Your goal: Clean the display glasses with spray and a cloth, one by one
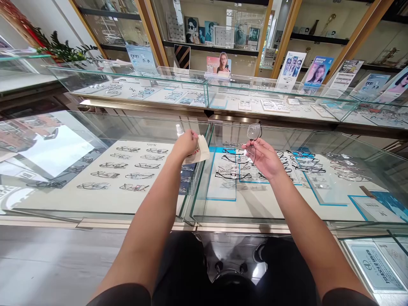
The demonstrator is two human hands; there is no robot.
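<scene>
A pair of eyeglasses (254,131) is up above the glass counter (251,211), one lens raised, its frame pinched between the thumb and fingers of the right hand (267,158). Off to its left, the left hand (185,145) is curled around a cream cloth (201,152), apart from the glasses. A white bottle (179,130) shows just beyond that hand; whether the hand touches it is hard to tell. Below, spectacle frames (134,187) lie in rows inside the counter.
</scene>
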